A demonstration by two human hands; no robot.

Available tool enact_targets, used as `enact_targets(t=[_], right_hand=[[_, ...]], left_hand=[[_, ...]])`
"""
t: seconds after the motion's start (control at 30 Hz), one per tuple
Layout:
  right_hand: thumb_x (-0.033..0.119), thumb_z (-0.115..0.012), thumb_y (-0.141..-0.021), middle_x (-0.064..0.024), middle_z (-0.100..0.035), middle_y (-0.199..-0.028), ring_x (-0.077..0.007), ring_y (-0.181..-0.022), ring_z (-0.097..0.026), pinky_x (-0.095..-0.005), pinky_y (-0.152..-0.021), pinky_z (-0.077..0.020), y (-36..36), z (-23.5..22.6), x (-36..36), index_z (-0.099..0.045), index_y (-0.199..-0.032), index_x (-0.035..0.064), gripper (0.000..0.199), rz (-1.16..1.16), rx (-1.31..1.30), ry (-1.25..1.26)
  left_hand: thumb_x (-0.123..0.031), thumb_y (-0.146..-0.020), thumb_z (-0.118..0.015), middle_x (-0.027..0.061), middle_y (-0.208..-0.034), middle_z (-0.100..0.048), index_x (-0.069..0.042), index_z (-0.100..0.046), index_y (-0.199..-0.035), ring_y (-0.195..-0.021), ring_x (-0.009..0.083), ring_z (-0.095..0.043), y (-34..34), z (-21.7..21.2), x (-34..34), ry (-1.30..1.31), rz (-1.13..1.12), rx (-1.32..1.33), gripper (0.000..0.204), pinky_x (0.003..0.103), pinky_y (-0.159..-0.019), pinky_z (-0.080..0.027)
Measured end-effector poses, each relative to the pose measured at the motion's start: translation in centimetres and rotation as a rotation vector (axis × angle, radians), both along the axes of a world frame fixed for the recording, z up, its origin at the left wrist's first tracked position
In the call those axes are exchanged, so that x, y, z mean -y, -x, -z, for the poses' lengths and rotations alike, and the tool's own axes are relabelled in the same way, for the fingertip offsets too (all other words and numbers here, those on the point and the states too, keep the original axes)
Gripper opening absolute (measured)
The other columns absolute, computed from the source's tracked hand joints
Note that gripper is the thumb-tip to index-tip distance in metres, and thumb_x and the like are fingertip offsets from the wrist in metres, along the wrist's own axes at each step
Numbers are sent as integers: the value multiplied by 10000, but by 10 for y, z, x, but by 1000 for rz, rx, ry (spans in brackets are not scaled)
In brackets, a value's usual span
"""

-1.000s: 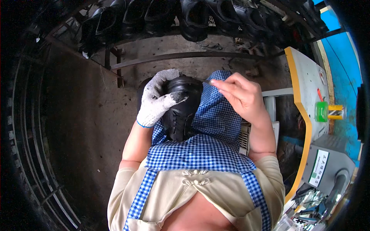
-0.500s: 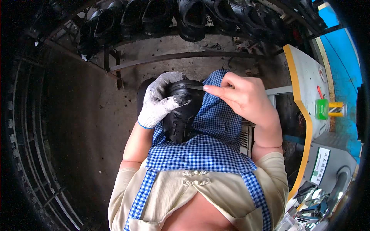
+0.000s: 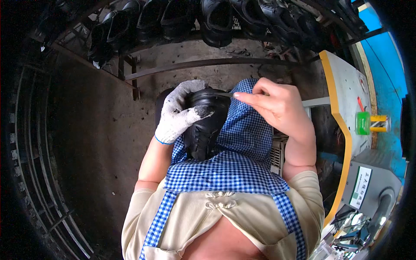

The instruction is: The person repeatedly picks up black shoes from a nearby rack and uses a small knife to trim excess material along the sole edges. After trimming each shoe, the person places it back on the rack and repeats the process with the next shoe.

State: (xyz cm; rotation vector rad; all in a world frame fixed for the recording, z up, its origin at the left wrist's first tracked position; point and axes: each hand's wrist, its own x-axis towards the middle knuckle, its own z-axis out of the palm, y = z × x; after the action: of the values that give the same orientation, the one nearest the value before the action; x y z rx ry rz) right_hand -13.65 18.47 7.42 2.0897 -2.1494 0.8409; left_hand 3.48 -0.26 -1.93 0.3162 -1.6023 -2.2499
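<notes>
A black lace-up shoe (image 3: 203, 134) rests on my lap, its laces toward me and its toe end pointing away. Around that toe end wraps my left hand (image 3: 175, 117) in a white knit glove with darkened fingertips, its thumb pressed on the upper. From the right, my bare right hand (image 3: 277, 106) pinches the end of a thin, flat grey strip (image 3: 224, 94), which lies along the sole edge at the toe. Whether this strip is a blade or a piece of material I cannot tell. A blue checked apron (image 3: 249, 125) is under the shoe.
A metal rack with several black shoes (image 3: 216, 21) spans the far side, its lower bar (image 3: 208, 63) above the floor. On the right stands a white table with a yellow edge (image 3: 336, 95), holding a green container (image 3: 362, 123) and a grey machine (image 3: 375, 177). Metal rails (image 3: 39, 164) stand at left.
My right hand has shifted slightly to the right with the strip pinched in it. The left hand and the shoe stay almost in place.
</notes>
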Motion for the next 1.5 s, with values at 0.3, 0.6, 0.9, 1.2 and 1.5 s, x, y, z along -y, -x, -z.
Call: enact_targets(t=[0.3, 0.6, 0.9, 1.2, 1.5], right_hand=[[31, -735, -782, -55, -571, -743, -157, -533, -530, -283, -466, -406, -2, 4, -3, -755, -1056, 163, 305, -5, 20, -2], [18, -762, -725, -49, -578, -733, -159, -523, -556, -286, -460, -426, 3, 4, -3, -735, -1052, 88, 336, -31, 78, 43], [60, -742, -700, -13, -538, -719, -150, -549, -566, -285, -450, -453, -2, -9, 16, -698, -909, 60, 213, -250, -207, -8], [97, -595, -792, -71, -586, -801, -207, -699, -663, -330, -563, -554, -15, -32, 24, -636, -787, 40, 70, -313, -508, -376], [115, -668, -676, -99, -571, -768, -261, -678, -642, -374, -572, -520, 7, -8, 31, -580, -759, 49, 138, -284, -140, -276]], left_hand=[[-164, -722, -842, 101, -1136, -632, 21, -550, -1232, -1054, 176, -607, 1, -1, 0, 2, -5, 20, 616, 325, -959, -489], [-168, -726, -838, 106, -1150, -632, 21, -540, -1250, -1059, 178, -607, 0, -1, 2, 3, 7, 20, 631, 324, -960, -488], [-320, -708, -829, 103, -1150, -626, 35, -606, -1178, -1043, 176, -607, 12, -3, -4, 164, 145, -23, 630, 323, -942, -481], [-206, -739, -841, 56, -1089, -647, -4, -604, -1174, -1019, 131, -599, 20, -3, -15, 193, 227, 82, 535, 301, -924, -488], [-202, -751, -817, 113, -1125, -656, 21, -633, -1139, -1017, 180, -632, 19, -3, -10, 321, 177, -31, 484, 321, -923, -497]])
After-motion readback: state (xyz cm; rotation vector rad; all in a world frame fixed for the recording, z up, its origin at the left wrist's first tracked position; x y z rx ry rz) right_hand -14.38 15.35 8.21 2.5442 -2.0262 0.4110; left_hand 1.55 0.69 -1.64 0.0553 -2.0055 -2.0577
